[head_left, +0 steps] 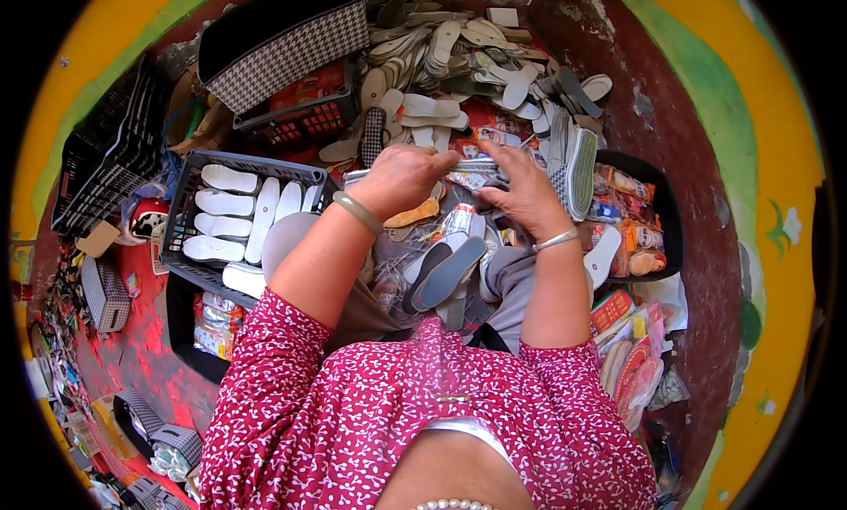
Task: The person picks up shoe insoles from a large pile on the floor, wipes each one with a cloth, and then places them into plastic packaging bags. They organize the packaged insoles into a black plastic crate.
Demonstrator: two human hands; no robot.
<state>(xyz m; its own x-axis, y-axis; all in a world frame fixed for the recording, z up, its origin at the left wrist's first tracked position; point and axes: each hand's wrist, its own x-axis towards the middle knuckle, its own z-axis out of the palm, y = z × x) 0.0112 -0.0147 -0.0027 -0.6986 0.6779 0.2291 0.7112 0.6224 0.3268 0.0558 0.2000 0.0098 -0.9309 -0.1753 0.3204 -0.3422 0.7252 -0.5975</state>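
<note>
Insole pile [441, 49]: one, loose, white and grey, heaped at the far side.
Box [291, 58]: one, black-and-white houndstooth, tilted, upper left, above a black basket.
Crate [198, 273]: one, black, slatted, holding white insoles; left of the lap.
Basket [673, 235]: one, black, right side, containing packets in clear and coloured wrap.
Left hand [408, 178]: grip closed, fingers curled, pinching the near-left part of the bundle.
Right hand [524, 192]: thumb and fingers parted about the bundle's right end; cannot tell whether they press on it.
Green-edged sole [580, 175]: one, upright, just beside the right hand.
Bundle [478, 167]: one, layered grey and white, seen edge-on, between both hands above the lap.
Grey insole [452, 273]: one, lying between the knees.
Bangle [358, 213]: one, pale, left wrist.
Bracelet [557, 239]: one, silver-coloured, right wrist.
</note>
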